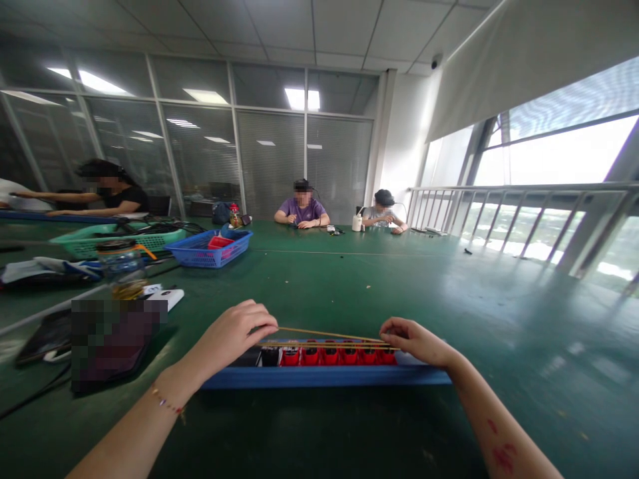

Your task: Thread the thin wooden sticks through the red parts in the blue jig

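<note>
A long blue tray point(324, 377) lies across the table in front of me, with a row of red box-like pieces point(330, 354) and a black one point(270, 356) at their left. Thin yellowish strands point(329, 332) run above the row, nearly straight; whether they are sticks or a stretched band I cannot tell. My left hand point(243, 327), closed in a pinch, has the left end of the upper strand at its fingertips. At the tray's right end, my right hand point(413, 339) pinches the strands where they come together.
Beyond my left arm are a dark pouch point(117, 346), a glass jar point(121, 269), a green basket point(80, 243) and a blue basket point(202, 256). Several people sit around the green table point(399, 279). A railing point(519, 219) runs along the windows at right.
</note>
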Demonstrator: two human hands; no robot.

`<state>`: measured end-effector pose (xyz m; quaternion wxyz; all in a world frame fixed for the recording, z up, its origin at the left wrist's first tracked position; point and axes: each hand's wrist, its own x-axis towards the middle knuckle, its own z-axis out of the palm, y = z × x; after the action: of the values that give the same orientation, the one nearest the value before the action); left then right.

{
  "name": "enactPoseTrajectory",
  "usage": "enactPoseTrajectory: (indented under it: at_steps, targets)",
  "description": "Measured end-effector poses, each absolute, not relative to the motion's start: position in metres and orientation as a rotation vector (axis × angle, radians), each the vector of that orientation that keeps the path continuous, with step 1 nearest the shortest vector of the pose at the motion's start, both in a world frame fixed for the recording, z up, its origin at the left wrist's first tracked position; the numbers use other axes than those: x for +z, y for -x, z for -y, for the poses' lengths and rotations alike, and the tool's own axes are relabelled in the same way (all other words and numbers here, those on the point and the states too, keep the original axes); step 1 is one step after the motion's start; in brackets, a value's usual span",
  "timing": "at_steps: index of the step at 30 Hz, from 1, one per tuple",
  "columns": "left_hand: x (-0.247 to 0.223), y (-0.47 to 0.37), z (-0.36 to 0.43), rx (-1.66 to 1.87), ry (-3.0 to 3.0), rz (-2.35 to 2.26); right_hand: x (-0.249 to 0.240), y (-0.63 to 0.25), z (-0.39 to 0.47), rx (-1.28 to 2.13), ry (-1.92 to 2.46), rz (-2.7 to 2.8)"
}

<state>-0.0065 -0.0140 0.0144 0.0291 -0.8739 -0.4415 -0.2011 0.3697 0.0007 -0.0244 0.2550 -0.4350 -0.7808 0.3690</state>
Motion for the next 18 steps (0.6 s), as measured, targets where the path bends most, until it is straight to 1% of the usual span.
enactPoseTrajectory:
  at_steps: [4,7,12,18]
  targets:
    - [0.021,0.013,0.011,-0.783,2.543,1.307,-0.024,-0.374,-0.002,1.036,1.162,2.105]
    - [0.025,0.019,0.002,-0.847,2.45,1.363,-0.024,-0.382,-0.003,0.954,1.187,2.052]
    - [0.016,0.022,-0.028,-0.703,2.552,1.57,-0.02,-0.392,-0.002,0.757,1.22,2.057]
    - [-0.015,0.024,-0.057,-0.563,2.689,1.791,-0.016,-0.391,0.001,0.746,1.269,2.25]
